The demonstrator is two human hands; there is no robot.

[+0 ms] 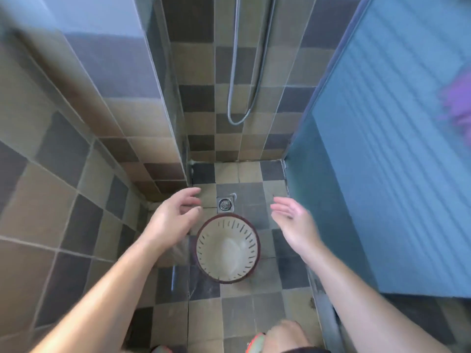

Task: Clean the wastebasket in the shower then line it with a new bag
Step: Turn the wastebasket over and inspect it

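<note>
Shower floor [254, 314], tiled. Glass door [382, 174] stands to the right. Hose [238, 98] hangs on the far wall. Basket [227, 248] sits upright, mouth up, no bag, just short of the drain [224, 204]. Left hand [173, 220] and right hand [293, 225] flank it above, fingers loose, holding nothing; left looks slightly nearer. Nothing in the way.

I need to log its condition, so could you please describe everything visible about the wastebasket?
The wastebasket is round, apparently plastic, with a cream inside, a dark reddish rim and rows of narrow slots through its wall. It stands upright, mouth open, on the tiled shower floor, just short of the drain. No bag lines it. Neither hand touches it.
</note>
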